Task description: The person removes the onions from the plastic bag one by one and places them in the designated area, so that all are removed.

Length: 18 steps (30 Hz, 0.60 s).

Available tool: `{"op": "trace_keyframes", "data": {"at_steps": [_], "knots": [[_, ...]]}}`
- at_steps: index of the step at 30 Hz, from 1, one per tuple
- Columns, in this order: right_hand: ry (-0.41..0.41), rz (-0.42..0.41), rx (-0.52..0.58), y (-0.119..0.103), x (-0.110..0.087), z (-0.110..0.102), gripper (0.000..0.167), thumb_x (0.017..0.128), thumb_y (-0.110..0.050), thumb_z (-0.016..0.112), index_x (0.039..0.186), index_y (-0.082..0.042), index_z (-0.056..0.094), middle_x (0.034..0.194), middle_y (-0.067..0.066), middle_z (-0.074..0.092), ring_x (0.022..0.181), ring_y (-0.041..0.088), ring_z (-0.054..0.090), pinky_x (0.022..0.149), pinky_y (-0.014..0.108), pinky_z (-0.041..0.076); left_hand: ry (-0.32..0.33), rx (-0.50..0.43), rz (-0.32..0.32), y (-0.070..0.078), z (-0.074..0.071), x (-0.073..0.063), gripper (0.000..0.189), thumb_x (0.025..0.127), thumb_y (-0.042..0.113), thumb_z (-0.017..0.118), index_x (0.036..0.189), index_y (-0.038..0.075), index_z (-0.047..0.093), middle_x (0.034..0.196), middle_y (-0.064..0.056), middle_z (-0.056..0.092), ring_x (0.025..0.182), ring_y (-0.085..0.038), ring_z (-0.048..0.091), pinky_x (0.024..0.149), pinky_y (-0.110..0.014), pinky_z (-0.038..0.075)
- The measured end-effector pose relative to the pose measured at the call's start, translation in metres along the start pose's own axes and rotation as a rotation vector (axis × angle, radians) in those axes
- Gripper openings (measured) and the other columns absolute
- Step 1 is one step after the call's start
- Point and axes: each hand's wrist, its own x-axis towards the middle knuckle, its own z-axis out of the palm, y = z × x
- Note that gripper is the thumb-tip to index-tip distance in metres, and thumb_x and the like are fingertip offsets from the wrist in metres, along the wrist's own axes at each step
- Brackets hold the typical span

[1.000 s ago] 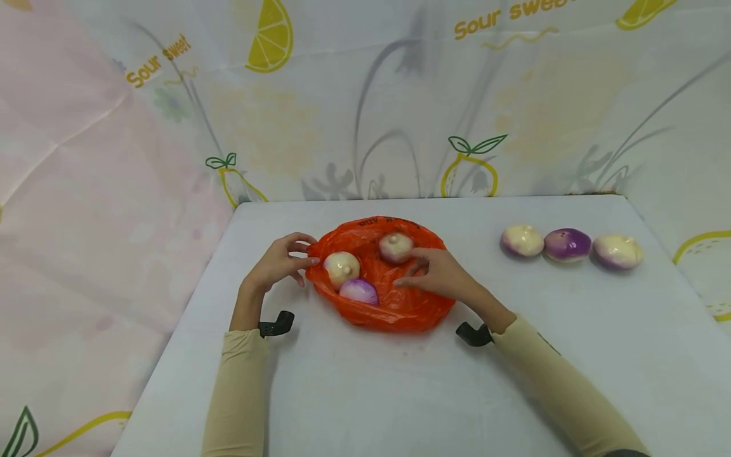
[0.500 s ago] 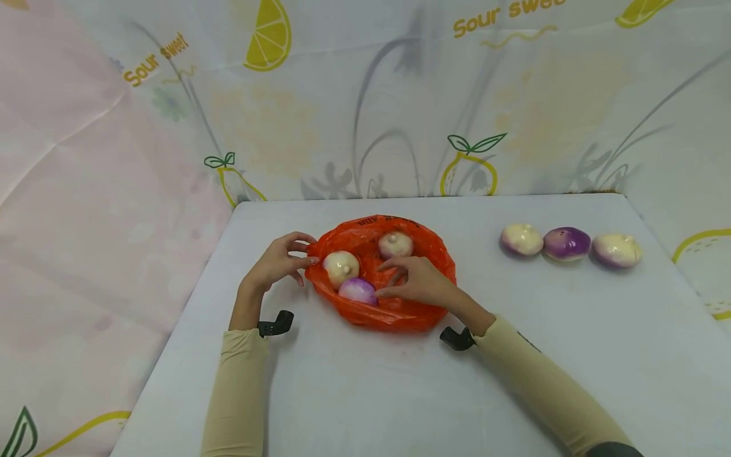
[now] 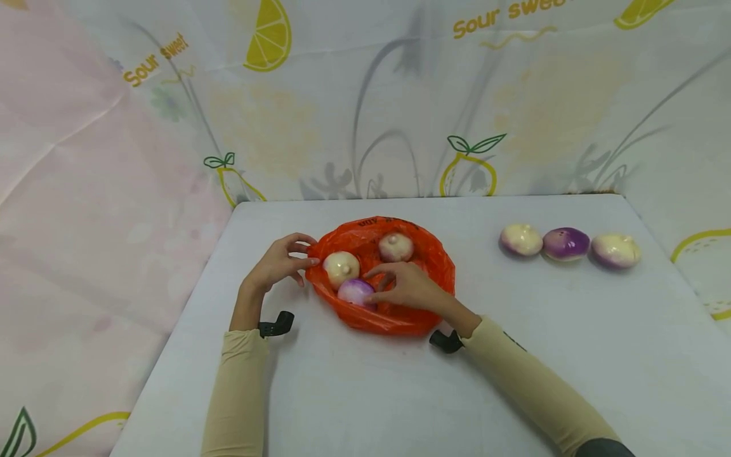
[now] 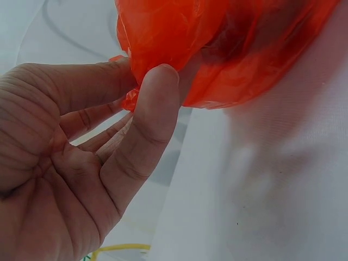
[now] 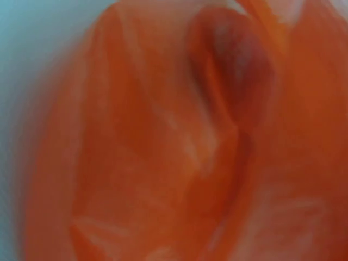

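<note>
A red plastic bag [image 3: 394,320] lies spread with its mouth up on the white table, holding glossy turnips. Two of these are mostly cream: one cream turnip [image 3: 341,268] at the left and a paler turnip [image 3: 395,247] at the back. In front of them is a purple turnip [image 3: 355,291]. My left hand [image 3: 276,261] pinches the bag's left rim between thumb and fingers, plainly seen in the left wrist view. My right hand [image 3: 412,287] reaches over the bag's mouth, fingers bent and spread, thumb tip right at the purple turnip's side. The right wrist view has only blurred bag.
To the right on the white table [image 3: 365,393] stands a row: a cream-topped turnip [image 3: 521,240], a dark purple turnip [image 3: 565,244] and another cream turnip [image 3: 615,250]. A lemon-printed cloth [image 3: 320,101] hangs behind the table's back edge.
My right hand has moved left and toward me, from beside the back turnip to the purple turnip. The left hand has stayed at the bag's rim.
</note>
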Motion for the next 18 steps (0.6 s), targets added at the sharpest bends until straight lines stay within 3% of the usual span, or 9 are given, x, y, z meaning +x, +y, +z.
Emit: {"op": "trace_keyframes", "data": {"at_steps": [4,11,18], "knots": [[-0.017,0.008,-0.002,0.0001,0.0019,0.0028,0.048,0.079,-0.043,0.082,0.119,-0.020,0.069,0.087,-0.010,0.070,0.079,0.012,0.066,0.072,0.029,0.055,0.005,0.005,0.005,-0.0009,-0.0004,0.0006,0.043,0.092,0.005,0.068,0.130,-0.004,0.052,0.125,-0.029,0.054,0.076,-0.027,0.065,0.065,-0.047,0.060],[-0.067,-0.026,-0.033,-0.0017,0.0032,0.0066,0.051,0.083,-0.043,0.079,0.128,-0.026,0.064,0.107,-0.007,0.069,0.092,0.005,0.066,0.086,0.029,0.054,0.002,0.001,0.011,-0.0024,-0.0005,0.0010,0.042,0.092,0.005,0.068,0.129,-0.004,0.052,0.126,-0.029,0.054,0.077,-0.028,0.066,0.065,-0.047,0.060],[-0.078,-0.050,-0.018,-0.0019,0.0039,0.0086,0.052,0.085,-0.044,0.077,0.132,-0.027,0.063,0.109,-0.005,0.069,0.096,0.007,0.066,0.087,0.027,0.054,0.003,0.004,0.006,-0.0020,-0.0008,0.0012,0.042,0.092,0.006,0.069,0.129,-0.004,0.052,0.127,-0.029,0.054,0.078,-0.027,0.066,0.066,-0.048,0.060]]}}
